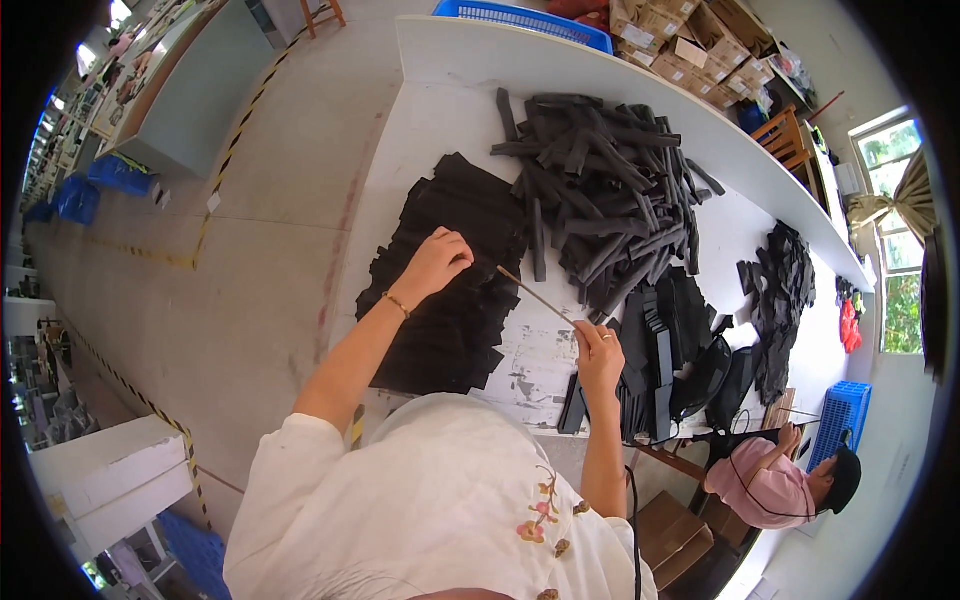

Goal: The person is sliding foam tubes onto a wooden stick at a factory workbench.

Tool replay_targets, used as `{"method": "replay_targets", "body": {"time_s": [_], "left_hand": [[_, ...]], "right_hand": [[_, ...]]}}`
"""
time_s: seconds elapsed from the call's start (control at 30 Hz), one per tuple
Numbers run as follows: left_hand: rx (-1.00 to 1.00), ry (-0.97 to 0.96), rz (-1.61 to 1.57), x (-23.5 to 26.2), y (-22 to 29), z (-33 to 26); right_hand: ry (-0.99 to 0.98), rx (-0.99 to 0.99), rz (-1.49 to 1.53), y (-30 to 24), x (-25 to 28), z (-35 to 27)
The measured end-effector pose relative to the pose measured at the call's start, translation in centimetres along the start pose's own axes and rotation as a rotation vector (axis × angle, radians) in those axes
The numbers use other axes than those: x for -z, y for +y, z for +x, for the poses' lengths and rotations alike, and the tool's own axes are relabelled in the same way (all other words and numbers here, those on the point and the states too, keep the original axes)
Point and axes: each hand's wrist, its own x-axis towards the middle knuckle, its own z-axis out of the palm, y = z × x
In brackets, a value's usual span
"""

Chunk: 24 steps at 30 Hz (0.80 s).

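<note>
Layered flat black fabric pieces (430, 330) with jagged edges lie in front of me on the white table (520, 350). Over their upper part is my left hand (440, 262), fingers curled in; whether anything is pinched there is hidden. My right hand (600, 358), to the right of the fabric, grips the end of a thin stick (545, 302). Its slim brownish tip points up and left, toward my left hand and close to the fabric's right edge. Beyond lies a tangled pile of dark grey, tube-like strips (610, 180).
Right of my right hand are black strap-like pieces (655, 370), black pouches (705, 380) and a heap of black scraps (780, 300). A low white partition (700, 95) edges the table's far side. A co-worker in pink (765, 490) sits at right, near a blue crate (840, 420).
</note>
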Motion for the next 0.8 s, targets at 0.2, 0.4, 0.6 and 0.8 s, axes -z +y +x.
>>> {"method": "replay_targets", "body": {"time_s": [0.2, 0.4, 0.6, 0.8], "left_hand": [[0.023, 0.005, -0.052, 0.7, 0.4, 0.2], [-0.034, 0.038, -0.03, 0.8, 2.1, -0.4], [-0.274, -0.009, 0.139, 1.4, 8.6, -1.5], [0.49, 0.799, -1.055, 4.0, 6.1, -4.4]], "right_hand": [[-0.029, 0.119, -0.09, 0.7, -0.8, 0.3], [-0.12, 0.148, 0.008, -2.4, -2.9, 2.2], [-0.389, -0.132, 0.592, -7.0, -6.0, 2.4], [-0.605, -0.413, 1.024, -8.3, -6.1, 0.6]]}}
